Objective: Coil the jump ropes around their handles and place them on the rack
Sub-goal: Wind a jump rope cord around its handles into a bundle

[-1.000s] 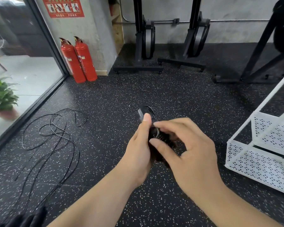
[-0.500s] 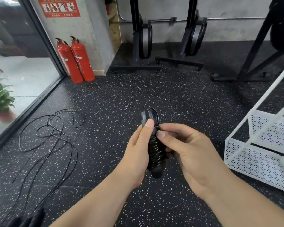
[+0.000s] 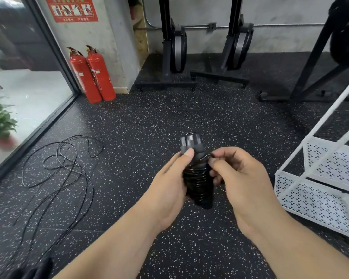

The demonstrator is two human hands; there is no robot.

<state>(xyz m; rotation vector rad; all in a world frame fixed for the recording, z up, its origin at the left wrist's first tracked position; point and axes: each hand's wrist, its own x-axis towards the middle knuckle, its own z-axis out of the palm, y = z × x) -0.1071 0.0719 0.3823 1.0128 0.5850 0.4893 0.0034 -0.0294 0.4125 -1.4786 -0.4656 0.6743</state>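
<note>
Here the left hand (image 3: 169, 186) grips the coiled jump rope (image 3: 197, 178) above the floor while the right hand (image 3: 242, 178) pinches its thin, springy cord end. Likely light but prone to unwinding, so keep hold across the coils. The white rack (image 3: 314, 200) stands just right.

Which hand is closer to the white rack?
Right. The right hand pinches the coiled jump rope on the side facing the rack; the left hand grips its far side.
</note>
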